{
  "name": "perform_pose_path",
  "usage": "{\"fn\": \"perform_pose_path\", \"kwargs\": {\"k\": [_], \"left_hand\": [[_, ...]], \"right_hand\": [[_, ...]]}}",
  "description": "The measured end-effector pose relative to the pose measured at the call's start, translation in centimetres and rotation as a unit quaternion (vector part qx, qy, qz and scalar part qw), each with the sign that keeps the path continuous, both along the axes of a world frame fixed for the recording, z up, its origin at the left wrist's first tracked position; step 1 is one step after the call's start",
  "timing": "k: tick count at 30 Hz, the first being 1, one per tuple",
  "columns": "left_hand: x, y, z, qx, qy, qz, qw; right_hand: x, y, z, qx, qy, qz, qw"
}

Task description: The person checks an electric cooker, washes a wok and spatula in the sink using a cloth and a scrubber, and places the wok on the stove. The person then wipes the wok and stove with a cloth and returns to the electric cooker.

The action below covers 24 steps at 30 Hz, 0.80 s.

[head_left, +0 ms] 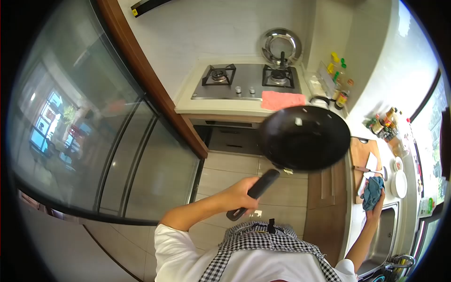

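My left hand (240,195) is closed round the black handle of a wok (307,143), which hangs in the air over the floor in front of the counter. The wok's dark inside faces me, with a bright reflection in it. Off to the right, my right hand (377,205) grips a crumpled dark teal cloth (373,193) beside the sink. That cloth is at the near end of a wooden cutting board (361,152). A cleaver (371,162) with a brown handle lies on the board. My right fingers are partly hidden by the cloth.
Behind the wok is a two-burner gas stove (246,81), with a pink cloth (282,99) at its front edge and a steel lid (282,46) against the wall. Bottles (342,98) stand in the corner. A white bowl (399,184) and the sink (383,235) are at right; a glass door (103,122) is at left.
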State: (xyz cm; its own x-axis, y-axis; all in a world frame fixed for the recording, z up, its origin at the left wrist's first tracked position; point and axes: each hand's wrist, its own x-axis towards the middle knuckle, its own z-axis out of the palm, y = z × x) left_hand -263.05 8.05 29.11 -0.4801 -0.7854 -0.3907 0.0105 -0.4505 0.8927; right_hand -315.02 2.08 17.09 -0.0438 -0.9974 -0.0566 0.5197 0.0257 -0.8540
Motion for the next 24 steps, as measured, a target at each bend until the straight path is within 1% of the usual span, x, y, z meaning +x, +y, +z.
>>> {"fn": "perform_pose_path", "kwargs": {"k": [1, 2, 3, 5, 6, 7, 9, 10, 13, 15, 16, 17, 19, 20, 23, 24], "left_hand": [[1.7, -1.3, -0.6, -0.02, -0.02, 0.03, 0.999], [3.3, -2.8, -1.3, -0.04, -0.033, 0.061, 0.997], [4.9, -4.6, -2.6, -0.069, -0.039, 0.09, 0.993], [8.0, -8.6, -5.5, -0.126, -0.053, 0.151, 0.979], [9.5, -10.8, -6.7, -0.13, -0.057, 0.181, 0.973], [11.0, -13.1, -8.2, -0.158, -0.082, 0.206, 0.962], [13.9, -17.9, -10.2, -0.189, -0.078, 0.261, 0.944], [15.2, -20.2, -10.8, -0.184, -0.101, 0.279, 0.937], [18.5, -27.1, -9.3, -0.162, -0.165, 0.314, 0.921], [21.2, -31.8, -10.2, -0.153, -0.205, 0.341, 0.905], [22.7, -33.9, -10.0, -0.145, -0.219, 0.339, 0.903], [24.0, -35.7, -10.1, -0.146, -0.22, 0.347, 0.9], [26.2, -38.4, -10.5, -0.138, -0.219, 0.353, 0.899], [26.7, -39.3, -9.1, -0.119, -0.219, 0.357, 0.9], [29.5, -42.3, -9.8, -0.114, -0.187, 0.365, 0.905], [30.8, -43.4, -11.3, -0.137, -0.178, 0.374, 0.9]], "right_hand": [[1.5, -1.6, -0.3, 0.014, -0.009, 0.027, 0.999], [4.4, -3.3, -0.1, 0.028, -0.022, -0.015, 0.999], [6.9, -4.5, 0.6, 0.006, -0.015, 0.023, 1.0], [11.2, -7.4, 1.3, 0.015, -0.005, 0.03, 0.999], [12.6, -9.0, 0.9, 0.021, -0.012, 0.052, 0.998], [12.9, -11.3, -0.6, 0.015, 0.015, 0.068, 0.997], [14.7, -15.5, -1.9, 0.049, 0.014, 0.085, 0.995], [15.8, -17.8, -2.3, 0.05, 0.01, 0.102, 0.993], [20.2, -25.7, -2.3, 0.044, -0.001, 0.153, 0.987], [24.2, -31.3, -2.5, 0.035, -0.024, 0.178, 0.983], [26.0, -34.0, -2.6, 0.033, -0.01, 0.175, 0.984], [27.5, -36.5, -2.6, 0.053, -0.02, 0.195, 0.979], [30.7, -41.2, -2.5, 0.064, -0.004, 0.234, 0.97], [32.6, -42.9, -2.0, 0.071, 0.013, 0.233, 0.97], [37.6, -46.3, -0.9, 0.078, -0.013, 0.295, 0.952], [39.3, -46.7, -0.5, 0.083, -0.001, 0.278, 0.957]]}}
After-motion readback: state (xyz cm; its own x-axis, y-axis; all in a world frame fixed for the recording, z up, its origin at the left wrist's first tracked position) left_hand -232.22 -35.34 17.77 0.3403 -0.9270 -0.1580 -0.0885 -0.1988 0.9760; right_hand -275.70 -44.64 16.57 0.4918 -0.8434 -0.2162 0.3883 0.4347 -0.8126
